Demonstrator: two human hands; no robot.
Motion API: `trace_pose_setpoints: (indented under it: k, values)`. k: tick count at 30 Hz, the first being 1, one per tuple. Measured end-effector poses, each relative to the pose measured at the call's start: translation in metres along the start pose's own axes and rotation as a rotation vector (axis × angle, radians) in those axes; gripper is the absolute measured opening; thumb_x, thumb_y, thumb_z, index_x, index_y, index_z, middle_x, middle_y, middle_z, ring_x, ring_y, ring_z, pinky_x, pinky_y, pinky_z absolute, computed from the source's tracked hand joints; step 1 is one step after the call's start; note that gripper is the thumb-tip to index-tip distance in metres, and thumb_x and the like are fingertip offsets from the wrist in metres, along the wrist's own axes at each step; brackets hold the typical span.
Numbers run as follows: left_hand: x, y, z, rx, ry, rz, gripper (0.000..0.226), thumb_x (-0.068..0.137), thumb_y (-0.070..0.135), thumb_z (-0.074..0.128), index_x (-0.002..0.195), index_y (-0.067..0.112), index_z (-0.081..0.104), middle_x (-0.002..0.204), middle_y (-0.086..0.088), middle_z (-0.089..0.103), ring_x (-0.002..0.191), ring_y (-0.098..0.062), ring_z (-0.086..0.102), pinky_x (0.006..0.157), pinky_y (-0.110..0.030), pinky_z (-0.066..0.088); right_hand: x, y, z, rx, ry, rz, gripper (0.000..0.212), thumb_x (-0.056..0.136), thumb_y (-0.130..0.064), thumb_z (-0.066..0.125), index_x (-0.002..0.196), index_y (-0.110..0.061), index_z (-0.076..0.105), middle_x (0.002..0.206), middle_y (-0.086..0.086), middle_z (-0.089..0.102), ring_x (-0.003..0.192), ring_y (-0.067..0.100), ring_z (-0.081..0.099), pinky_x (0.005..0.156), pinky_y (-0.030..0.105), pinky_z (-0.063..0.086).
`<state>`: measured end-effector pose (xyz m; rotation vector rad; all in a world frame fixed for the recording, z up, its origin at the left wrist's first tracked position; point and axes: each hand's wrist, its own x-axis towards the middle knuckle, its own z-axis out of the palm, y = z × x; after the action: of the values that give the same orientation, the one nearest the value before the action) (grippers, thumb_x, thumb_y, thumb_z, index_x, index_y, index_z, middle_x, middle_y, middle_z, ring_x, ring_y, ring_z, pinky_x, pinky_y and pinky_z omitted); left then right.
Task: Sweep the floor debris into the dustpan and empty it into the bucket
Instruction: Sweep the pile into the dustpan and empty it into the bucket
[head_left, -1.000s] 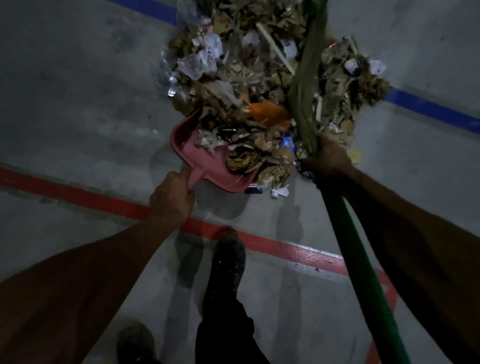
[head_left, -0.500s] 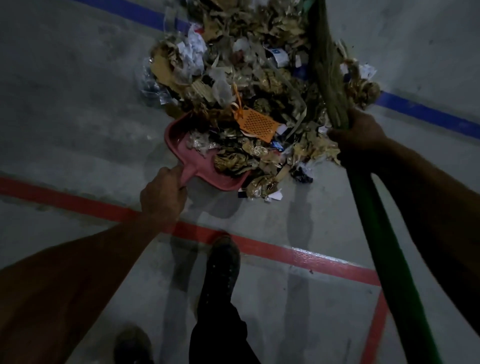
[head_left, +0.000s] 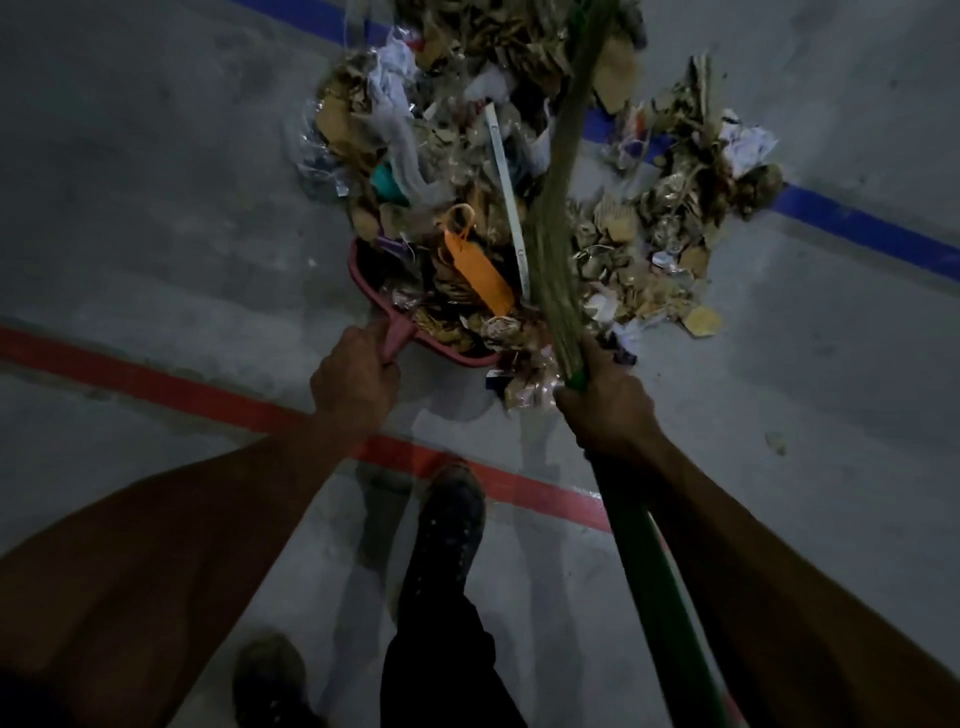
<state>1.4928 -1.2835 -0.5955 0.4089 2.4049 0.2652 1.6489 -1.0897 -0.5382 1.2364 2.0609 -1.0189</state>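
At the top edge of our view the debris pile (head_left: 498, 171) is cut off, and in the dim light we make out little in it beyond crumpled paper, dry leaves, clear plastic, a white strip (head_left: 506, 197) and an orange tag (head_left: 480, 273). Much of the pink dustpan (head_left: 366, 283) is buried under debris; only its near rim and handle show. No bucket appears.

Our left hand (head_left: 356, 376) reaches forward, fingers curled round the dustpan handle. Our right hand (head_left: 610, 410) grips the green broom (head_left: 654, 587) where the handle meets the bristles, which run up across the pile and hide part of it; the handle slants down past our right forearm and out of view.

The dustpan rests on the grey floor (head_left: 156, 208) just beyond a red line (head_left: 171, 387); a blue line (head_left: 857, 228) passes under the pile. One dark shoe (head_left: 447, 525) steps forward, touching the red line, and the other shoe (head_left: 270, 675) is blurred.
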Motion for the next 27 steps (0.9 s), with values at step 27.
trace_pose_setpoints:
  k: [27]
  values:
    - [-0.015, -0.062, -0.016, -0.111, 0.112, -0.072, 0.035, 0.079, 0.009, 0.059, 0.114, 0.016, 0.06, 0.095, -0.018, 0.057, 0.086, -0.041, 0.06, 0.076, -0.048, 0.052, 0.104, -0.088, -0.067, -0.597, 0.004, -0.246, 0.05, 0.087, -0.018, 0.065, 0.133, -0.005, 0.05, 0.113, 0.025, 0.06, 0.095, 0.037, 0.062, 0.067, 0.032, 0.038]
